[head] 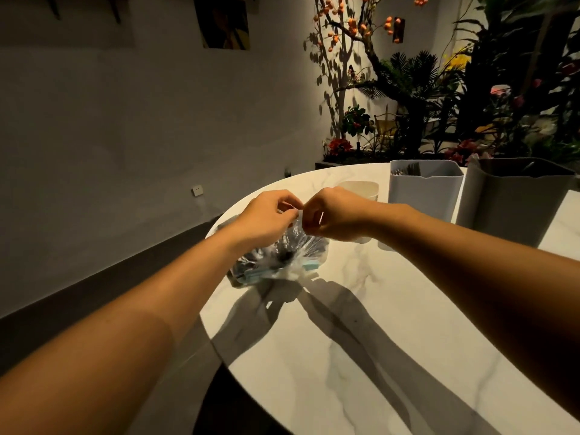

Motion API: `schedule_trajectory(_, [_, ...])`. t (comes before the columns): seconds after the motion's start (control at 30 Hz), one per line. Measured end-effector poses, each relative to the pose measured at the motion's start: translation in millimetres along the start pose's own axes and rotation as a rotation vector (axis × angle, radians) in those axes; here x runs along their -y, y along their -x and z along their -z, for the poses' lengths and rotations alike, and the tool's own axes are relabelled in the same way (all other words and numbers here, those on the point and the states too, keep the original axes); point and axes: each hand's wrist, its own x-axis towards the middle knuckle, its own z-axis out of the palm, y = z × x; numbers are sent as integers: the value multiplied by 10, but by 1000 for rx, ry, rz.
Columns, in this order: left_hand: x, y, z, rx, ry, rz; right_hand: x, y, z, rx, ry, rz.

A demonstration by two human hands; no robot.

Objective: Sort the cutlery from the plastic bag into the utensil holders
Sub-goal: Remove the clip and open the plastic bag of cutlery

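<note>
Both hands (pixel 299 216) at cutlery-filled plastic bag (pixel 292 255)

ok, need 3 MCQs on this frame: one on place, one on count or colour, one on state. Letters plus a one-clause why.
1. Where does the plastic bag sit?
A. on the marble table, near its left edge
B. inside a holder
C. on the floor

2. How many tall grey utensil holders stand at the right?
A. one
B. two
C. four

3. What are the hands doing?
A. resting flat on the table
B. both pinching the top of the bag
C. lifting a fork

Answers:
1 A: the bag lies on the tabletop below the hands.
2 B: the lighter grey holder and the darker grey holder stand side by side.
3 B: the left hand and the right hand meet at the bag's gathered top, fingers curled on the plastic.
</note>
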Motion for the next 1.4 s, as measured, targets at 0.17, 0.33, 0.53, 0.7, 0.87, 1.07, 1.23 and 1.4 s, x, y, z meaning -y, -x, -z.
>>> schedule_trajectory(0.17, [204,326,154,-22,-11,74,220,-35,-253,49,15,73])
schedule_trajectory(0.33, [476,571,265,-72,-76,213,422,-158,-543,77,34,142])
schedule_trajectory(0.53, [658,768,247,52,-70,400,569,-246,-789,117,118,220])
schedule_trajectory(0.7, [686,839,186,141,102,487,539,-247,-920,67,129,234])
schedule_trajectory(0.87, [780,876,124,145,211,416,498,-252,-990,-42,115,243])
schedule_trajectory(1.07, [1055,889,-16,-139,-158,5,447,-169,-1080,-203,66,259])
schedule_trajectory(1.23, [1093,827,-5,-155,79,68,394,-137,-1174,-292,122,308])
schedule_trajectory(1.4, [1100,807,-18,-108,192,61,367,-100,-1200,-374,207,333])
